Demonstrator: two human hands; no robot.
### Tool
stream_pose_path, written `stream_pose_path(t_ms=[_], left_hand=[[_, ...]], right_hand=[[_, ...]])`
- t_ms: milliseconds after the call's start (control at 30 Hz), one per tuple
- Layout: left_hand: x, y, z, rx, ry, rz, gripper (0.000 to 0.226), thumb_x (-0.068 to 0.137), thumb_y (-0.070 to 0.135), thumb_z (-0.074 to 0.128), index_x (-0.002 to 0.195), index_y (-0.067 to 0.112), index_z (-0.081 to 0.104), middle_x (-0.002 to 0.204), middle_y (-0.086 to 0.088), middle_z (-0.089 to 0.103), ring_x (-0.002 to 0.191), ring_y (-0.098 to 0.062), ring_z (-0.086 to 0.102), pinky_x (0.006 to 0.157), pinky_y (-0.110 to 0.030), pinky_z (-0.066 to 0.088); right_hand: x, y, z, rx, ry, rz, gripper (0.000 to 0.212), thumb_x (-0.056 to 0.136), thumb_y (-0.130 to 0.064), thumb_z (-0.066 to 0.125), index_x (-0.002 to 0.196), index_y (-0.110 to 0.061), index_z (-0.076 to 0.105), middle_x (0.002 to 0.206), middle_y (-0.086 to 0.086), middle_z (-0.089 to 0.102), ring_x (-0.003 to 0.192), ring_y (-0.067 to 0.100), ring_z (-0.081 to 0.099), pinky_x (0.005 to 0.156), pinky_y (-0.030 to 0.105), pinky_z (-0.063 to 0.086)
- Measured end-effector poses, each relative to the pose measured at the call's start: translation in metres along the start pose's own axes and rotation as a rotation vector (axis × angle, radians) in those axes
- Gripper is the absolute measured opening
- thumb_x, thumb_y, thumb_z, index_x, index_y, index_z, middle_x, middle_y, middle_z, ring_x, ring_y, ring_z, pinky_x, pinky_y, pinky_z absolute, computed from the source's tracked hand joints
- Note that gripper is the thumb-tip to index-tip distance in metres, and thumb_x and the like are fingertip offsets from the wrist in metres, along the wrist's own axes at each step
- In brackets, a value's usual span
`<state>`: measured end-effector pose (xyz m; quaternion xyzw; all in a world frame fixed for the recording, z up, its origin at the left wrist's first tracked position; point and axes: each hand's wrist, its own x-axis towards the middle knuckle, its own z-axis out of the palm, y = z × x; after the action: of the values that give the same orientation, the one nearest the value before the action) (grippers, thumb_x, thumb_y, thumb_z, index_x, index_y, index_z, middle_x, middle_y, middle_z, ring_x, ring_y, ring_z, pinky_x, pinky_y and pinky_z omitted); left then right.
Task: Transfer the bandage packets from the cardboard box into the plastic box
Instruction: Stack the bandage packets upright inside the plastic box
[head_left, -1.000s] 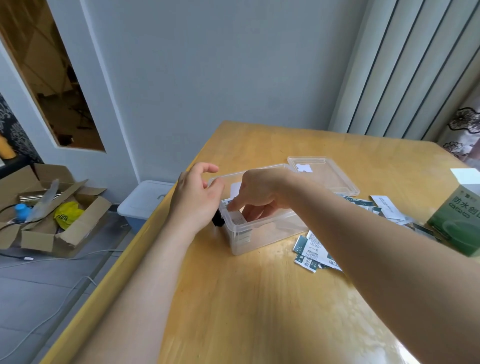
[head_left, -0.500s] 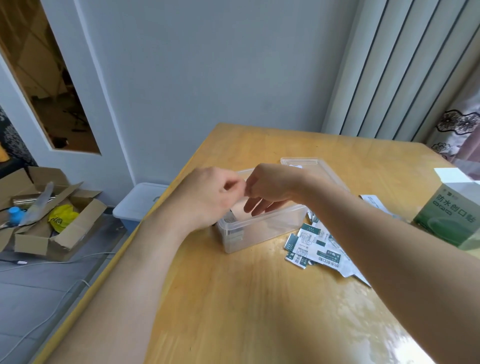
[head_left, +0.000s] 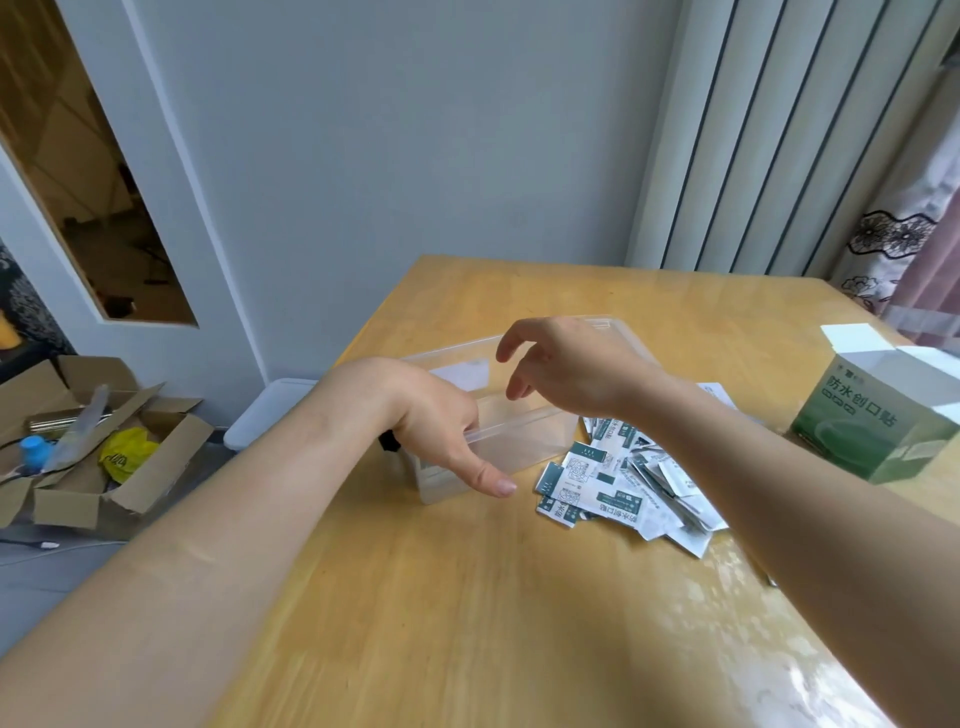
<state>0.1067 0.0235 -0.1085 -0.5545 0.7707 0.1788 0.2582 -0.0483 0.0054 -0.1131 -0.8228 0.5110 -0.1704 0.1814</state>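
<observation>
Head cam: L hand (head_left: 436, 421) grips the left end of the plastic box (head_left: 535, 436), thumb flat on the near wall, fingers hidden over the rim. R hand (head_left: 571, 364) hovers above the box w/ fingers loosely curled, holding nothing. Plastic box is clear, lid off, and sits mid-table (head_left: 467, 597). There's a white patch by its far wall; can't tell if it's a packet or a label. Bandage packets (head_left: 623, 478) lie in a loose pile on the table, just right of the plastic box. Cardboard box (head_left: 872, 415), green/white w/ top flaps open, stands at the right edge, apart from the pile. Brown carton (head_left: 124, 452) w/ junk sits on the floor at left.
</observation>
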Motion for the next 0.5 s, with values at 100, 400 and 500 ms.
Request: stream_pose_path(t_ms=[100, 400, 500], left_hand=[[0.001, -0.001, 0.001, -0.022, -0.001, 0.000, 0.094, 0.049, 0.090, 0.051, 0.112, 0.021, 0.063, 0.097, 0.005, 0.061, 0.084, -0.016, 0.059, 0.067, -0.028, 0.050], [-0.044, 0.021, -0.003, -0.477, 0.578, 0.252, 0.062, 0.071, 0.068, 0.062, 0.126, 0.040, 0.055, 0.114, 0.020, 0.062, 0.112, -0.001, 0.055, 0.101, -0.028, 0.043], [-0.041, 0.066, 0.006, -0.481, 0.762, 0.362, 0.026, 0.086, 0.044, 0.066, 0.108, 0.031, 0.070, 0.094, 0.015, 0.069, 0.088, 0.001, 0.062, 0.086, -0.025, 0.050]], right_hand=[[-0.005, 0.007, -0.001, 0.141, 0.106, -0.008, 0.029, 0.088, -0.004, 0.044, 0.106, -0.018, 0.062, 0.083, -0.004, 0.075, 0.081, 0.009, 0.067, 0.079, 0.031, 0.054], [-0.068, 0.049, -0.022, 0.365, 0.268, 0.064, 0.023, 0.088, 0.002, 0.053, 0.097, -0.013, 0.068, 0.094, 0.003, 0.073, 0.088, 0.014, 0.069, 0.081, 0.029, 0.055], [-0.094, 0.075, -0.028, 0.157, 0.111, 0.107, 0.024, 0.088, -0.005, 0.060, 0.106, -0.020, 0.066, 0.108, 0.000, 0.068, 0.103, 0.013, 0.063, 0.094, 0.032, 0.051]])
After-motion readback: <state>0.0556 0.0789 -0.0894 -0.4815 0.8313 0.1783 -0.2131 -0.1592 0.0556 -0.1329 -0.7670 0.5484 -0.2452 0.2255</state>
